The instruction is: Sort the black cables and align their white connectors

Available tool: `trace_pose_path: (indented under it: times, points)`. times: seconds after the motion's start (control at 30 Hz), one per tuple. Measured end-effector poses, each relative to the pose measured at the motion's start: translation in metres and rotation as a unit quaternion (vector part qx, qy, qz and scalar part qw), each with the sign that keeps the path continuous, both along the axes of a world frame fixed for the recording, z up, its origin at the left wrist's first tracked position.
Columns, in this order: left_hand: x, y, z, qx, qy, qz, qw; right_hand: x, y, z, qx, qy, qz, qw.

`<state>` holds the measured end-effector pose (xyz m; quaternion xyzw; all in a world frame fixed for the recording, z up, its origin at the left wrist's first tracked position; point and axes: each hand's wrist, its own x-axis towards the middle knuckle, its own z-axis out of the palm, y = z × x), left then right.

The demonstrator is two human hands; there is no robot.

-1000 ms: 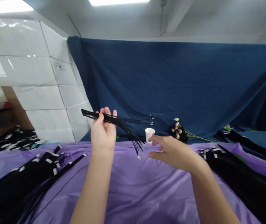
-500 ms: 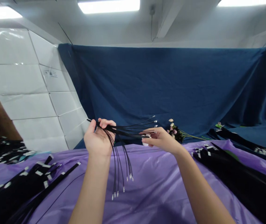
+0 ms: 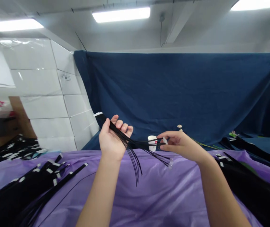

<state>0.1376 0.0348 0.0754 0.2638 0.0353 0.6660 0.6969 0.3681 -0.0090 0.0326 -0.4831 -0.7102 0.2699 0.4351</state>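
A bundle of thin black cords (image 3: pixel 118 132) lies across my left hand (image 3: pixel 113 140), pinched under the thumb with the fingers half curled. Past the thumb, the bundle's flat end with a white band (image 3: pixel 98 114) points up to the left. Some cords stretch right to my right hand (image 3: pixel 181 143), whose thumb and fingers close on their whitish ends. Other cords dangle between my hands, several with small clear tips (image 3: pixel 170 163). A white paper cup (image 3: pixel 152 138) stands behind the stretched cords, near my right fingertips.
Purple sheeting (image 3: pixel 154 195) covers the surface. Black bundles with white ends lie at left (image 3: pixel 31 183) and right (image 3: pixel 250 183). White boxes (image 3: pixel 45 104) are stacked at left, a blue cloth (image 3: pixel 184 91) hangs behind, and a flower (image 3: pixel 179 126) shows beyond my right hand.
The bundle's white-banded end now shows above my left thumb. My right hand has shifted right with the cord ends, and the cup has come into clearer sight. The whole view has turned slightly left.
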Motion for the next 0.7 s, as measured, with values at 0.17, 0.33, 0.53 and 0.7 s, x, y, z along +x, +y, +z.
trace_pose_path:
  times: [0.17, 0.33, 0.53, 0.7]
  points:
    - [-0.003, -0.002, 0.003, 0.005, 0.111, 0.039, 0.993, 0.005, 0.002, 0.000, 0.019, -0.020, -0.038, 0.999]
    - [-0.009, 0.001, 0.004, 0.022, 0.199, 0.058, 0.978, 0.012, -0.006, 0.006, 0.065, 0.026, -0.096, 0.993]
    - [-0.013, 0.002, 0.001, 0.036, 0.297, 0.047, 0.953, 0.015, -0.018, 0.012, 0.108, 0.175, -0.081, 0.975]
    - [-0.010, 0.002, 0.000, 0.047, 0.329, 0.051, 0.942, 0.016, -0.025, 0.015, 0.145, 0.232, -0.064, 0.960]
